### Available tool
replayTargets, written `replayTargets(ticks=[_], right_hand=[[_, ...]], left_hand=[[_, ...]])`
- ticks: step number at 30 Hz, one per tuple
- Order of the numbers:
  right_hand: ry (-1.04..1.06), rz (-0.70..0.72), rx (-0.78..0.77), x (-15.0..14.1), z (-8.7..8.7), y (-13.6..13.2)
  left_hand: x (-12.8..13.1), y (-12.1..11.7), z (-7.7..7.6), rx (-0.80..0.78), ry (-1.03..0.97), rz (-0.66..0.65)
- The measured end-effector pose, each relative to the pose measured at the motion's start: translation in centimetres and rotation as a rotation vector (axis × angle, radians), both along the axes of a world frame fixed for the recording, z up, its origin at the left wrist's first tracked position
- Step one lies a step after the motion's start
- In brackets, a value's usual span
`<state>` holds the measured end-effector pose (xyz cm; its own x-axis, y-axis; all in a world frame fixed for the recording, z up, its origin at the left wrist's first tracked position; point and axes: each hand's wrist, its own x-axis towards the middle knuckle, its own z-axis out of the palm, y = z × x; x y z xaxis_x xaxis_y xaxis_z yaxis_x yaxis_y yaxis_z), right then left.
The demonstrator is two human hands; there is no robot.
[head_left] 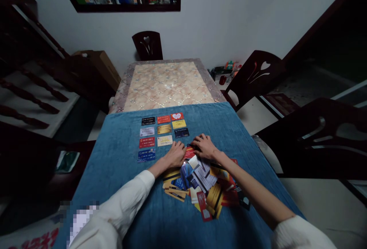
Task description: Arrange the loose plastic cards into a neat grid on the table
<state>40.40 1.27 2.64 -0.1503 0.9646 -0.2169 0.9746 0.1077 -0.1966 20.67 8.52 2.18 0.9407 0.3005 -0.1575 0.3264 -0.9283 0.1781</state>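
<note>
Between my two hands lies a red card [189,152], at the upper edge of a loose heap of cards. My left hand [177,153] has its fingers curled onto the card's left end. At its right end, my right hand [205,147] bends its fingers down over it; the fingertips are partly hidden. The heap of mixed cards [205,178] spreads below both hands, with yellow, red, blue, white and black ones overlapping. Left of the hands, several cards lie face up in three columns, among them a blue card [146,155], a cream card [164,140] and a dark card [181,132].
A blue cloth [114,165] covers the near part of the table; the far part has a patterned cover [169,83]. Dark wooden chairs stand behind [149,46] and along the right side [255,73]. A stair railing [31,84] runs at the left.
</note>
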Motion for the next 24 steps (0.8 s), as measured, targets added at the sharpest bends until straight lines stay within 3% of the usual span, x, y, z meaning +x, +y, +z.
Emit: replayTargets(ticks=[13, 17, 24], right_hand=[[0.107, 0.073, -0.027, -0.2, 0.3, -0.3], [0.148, 0.029, 0.016, -0.2, 0.0, -0.1], [0.175, -0.125, 0.043, -0.2, -1.9, 0.6]], left_hand=[[-0.3, 0.5, 0.9, -0.129, 0.025, 0.079], [-0.6, 1.3, 0.6, -0.206, -0.040, 0.102], [-0.8, 2.5, -0.7, -0.355, -0.202, 0.271]])
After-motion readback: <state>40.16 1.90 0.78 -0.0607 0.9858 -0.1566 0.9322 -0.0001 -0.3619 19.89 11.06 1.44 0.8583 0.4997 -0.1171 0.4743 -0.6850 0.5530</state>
